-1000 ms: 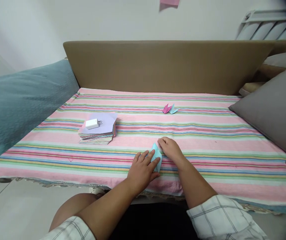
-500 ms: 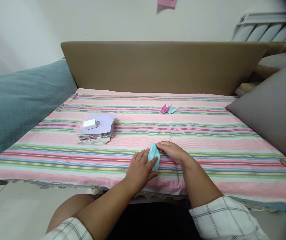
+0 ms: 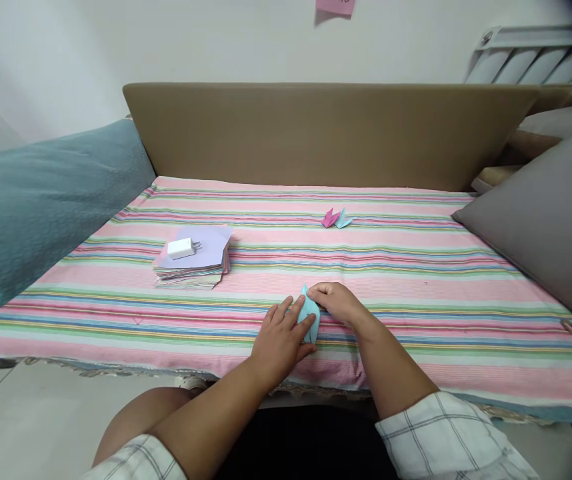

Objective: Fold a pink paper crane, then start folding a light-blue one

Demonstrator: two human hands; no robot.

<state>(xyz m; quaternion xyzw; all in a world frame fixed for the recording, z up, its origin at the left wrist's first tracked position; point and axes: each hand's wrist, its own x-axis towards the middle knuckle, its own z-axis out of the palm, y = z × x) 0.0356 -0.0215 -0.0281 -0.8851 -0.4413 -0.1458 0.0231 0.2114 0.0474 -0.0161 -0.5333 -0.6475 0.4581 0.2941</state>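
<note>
Here, at the far left of the frame, I see a teal blanket (image 3: 41,213), soft and nubbly, sloping down beside the striped sheet (image 3: 416,267), a thin woven cloth in pink, green and blue bands that covers the whole flat surface. Left of centre lies a stack of paper squares (image 3: 196,263), pale lilac on top with coloured edges showing, and a small white charger (image 3: 182,249) sits on it. Low in the middle, my left hand (image 3: 279,340) lies flat with the fingers spread, pressing down the near side of the light blue folded paper (image 3: 310,315), which rests on the sheet near its front edge, between both hands. Just right of it, my right hand (image 3: 339,303) is curled over the paper's far tip, fingertips pinching or pressing there; I cannot tell which from this angle. To crease it well, I judge the left hand should pin the paper firmly while the right runs along the fold with steady pressure, because the cloth underneath is soft and gives, so a crisp edge needs a hard press. The paper looks thin and smooth, folded to a narrow pointed shape. Further up, right of centre, two small folded figures (image 3: 337,218), one pink and one blue, lie touching. At the right edge leans a smooth grey cushion (image 3: 546,213).
</note>
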